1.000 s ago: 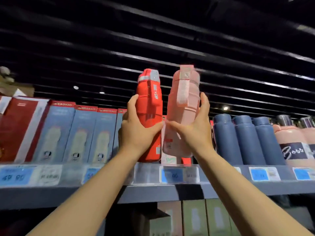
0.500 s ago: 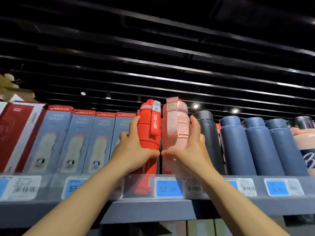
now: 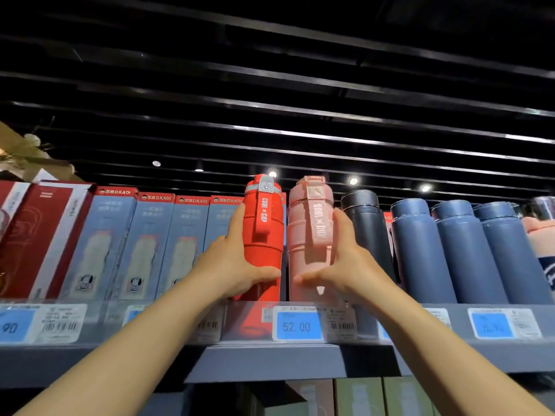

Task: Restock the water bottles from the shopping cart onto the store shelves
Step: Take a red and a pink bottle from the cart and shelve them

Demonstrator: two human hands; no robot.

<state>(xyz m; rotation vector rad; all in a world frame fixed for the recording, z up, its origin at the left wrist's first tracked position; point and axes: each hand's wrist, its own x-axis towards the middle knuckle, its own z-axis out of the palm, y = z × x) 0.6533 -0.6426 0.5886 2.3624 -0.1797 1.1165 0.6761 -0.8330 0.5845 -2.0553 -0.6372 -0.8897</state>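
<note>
Grey shelf (image 3: 270, 363) runs across at head height, its clear front rail carrying blue price tags (image 3: 297, 326). Light blue boxes (image 3: 150, 244) stand in a row on its left side, navy flasks (image 3: 468, 253) on its right. Between them, upright on the shelf and just beside each other, stand the red bottle (image 3: 264, 235) and the pink bottle (image 3: 309, 235). Her left hand (image 3: 231, 265) wraps the red bottle; the right hand (image 3: 351, 268) wraps the pink one.
</note>
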